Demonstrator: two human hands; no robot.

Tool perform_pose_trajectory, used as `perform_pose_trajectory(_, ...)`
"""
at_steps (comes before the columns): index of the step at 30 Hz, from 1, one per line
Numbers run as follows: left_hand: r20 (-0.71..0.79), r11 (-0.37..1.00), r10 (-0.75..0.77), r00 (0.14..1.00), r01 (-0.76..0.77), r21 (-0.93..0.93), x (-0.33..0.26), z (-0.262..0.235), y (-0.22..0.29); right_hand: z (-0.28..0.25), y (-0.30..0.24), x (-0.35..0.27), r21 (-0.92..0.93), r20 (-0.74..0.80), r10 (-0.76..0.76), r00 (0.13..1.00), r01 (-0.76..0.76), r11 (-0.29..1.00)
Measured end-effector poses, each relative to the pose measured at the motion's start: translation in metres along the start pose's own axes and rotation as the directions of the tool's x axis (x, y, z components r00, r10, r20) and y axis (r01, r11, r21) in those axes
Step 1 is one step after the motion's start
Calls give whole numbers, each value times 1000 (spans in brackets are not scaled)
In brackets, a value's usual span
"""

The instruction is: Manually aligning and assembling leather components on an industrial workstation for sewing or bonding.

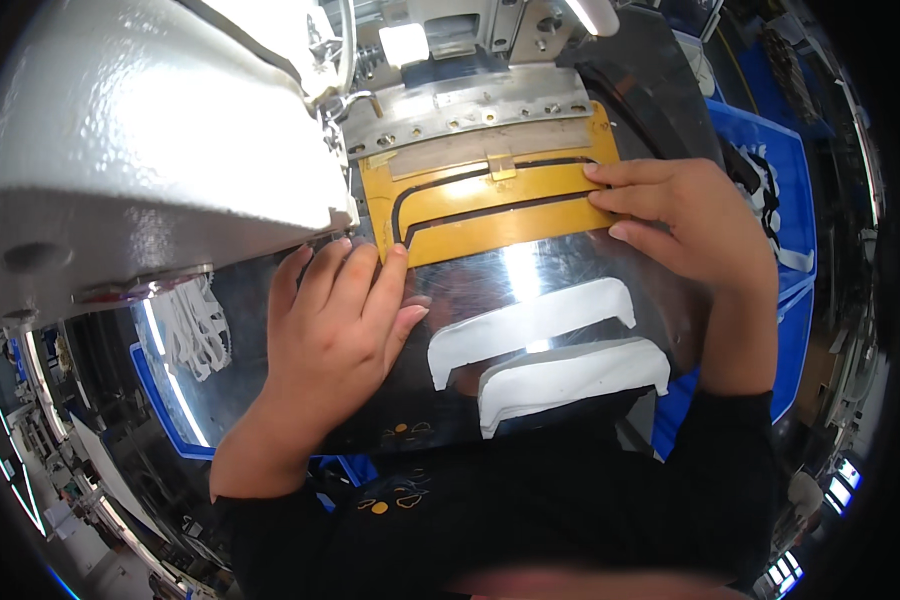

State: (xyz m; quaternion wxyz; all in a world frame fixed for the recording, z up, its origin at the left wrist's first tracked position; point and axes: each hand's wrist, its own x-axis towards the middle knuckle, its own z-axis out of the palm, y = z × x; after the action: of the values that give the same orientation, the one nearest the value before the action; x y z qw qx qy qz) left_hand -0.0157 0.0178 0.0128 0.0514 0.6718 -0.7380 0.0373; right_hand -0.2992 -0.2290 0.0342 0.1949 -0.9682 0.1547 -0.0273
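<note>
A yellow template plate (pixel 500 222) with dark curved slots lies on the shiny metal bed, its far side under a perforated metal clamp bar (pixel 470 115). My left hand (pixel 335 315) rests at the plate's near left corner, fingers stretched out and fingertips on its edge. At the right end my right hand (pixel 670 205) touches the plate with extended, slightly spread fingertips. Neither hand has anything visible in its grasp. Nearer to me lie a single white curved fabric piece (pixel 535 320) and a stack of similar white pieces (pixel 575 378).
A large white sewing machine head (pixel 150 130) fills the left, close beside my left hand. White cut strips (pixel 195 325) lie at the left of the bed. Blue bins (pixel 795 180) stand to the right, with white and black material inside one.
</note>
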Motion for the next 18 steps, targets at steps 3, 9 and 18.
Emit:
perform_pose_trajectory(3, -11, 995, 1, 1000, -2, -102, 2, 4, -1, -2, -12, -2, -99, 27, 50, 998, -47, 994)
perform_pose_trajectory(9, -44, 967, 131, 990, -137, -215, 8, 8, 7, -2, -26, -1, -244, 77, 79, 994, -58, 968)
perform_pose_trajectory(18, 22, 968, 101, 995, -94, -233, 8, 8, 8, 20, -49, 28, -163, 49, -79, 996, 86, 983)
